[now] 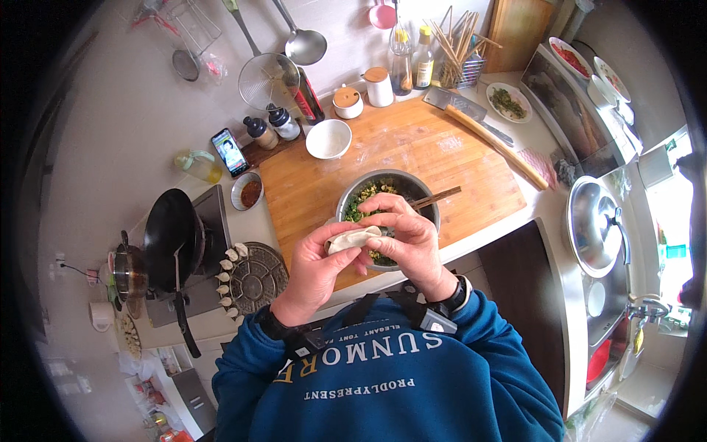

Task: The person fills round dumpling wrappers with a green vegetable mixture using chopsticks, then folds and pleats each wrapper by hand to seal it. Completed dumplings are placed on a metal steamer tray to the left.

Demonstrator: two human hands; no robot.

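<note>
Between my two hands is a folded dumpling (353, 240) of pale dough, its edges pressed together along the top. My left hand (320, 262) pinches its left end with thumb and fingers. At its right end, the thumb and fingers of my right hand (406, 237) grip the dough edge. Below them a metal bowl (434, 221) holds chopped green and yellow filling (364, 199), partly hidden by my hands. A pair of chopsticks (442, 196) leans out over the bowl's right rim. The bowl rests on a large wooden board (397, 143) dusted with flour.
Several dumplings (225, 277) line the edge of a round tray (257, 276) on the left, beside a black wok (171, 237). A white bowl (328, 139) sits on the board. A rolling pin (497, 146) and a cleaver (455, 102) lie at the far right. A phone (230, 152) leans against the wall.
</note>
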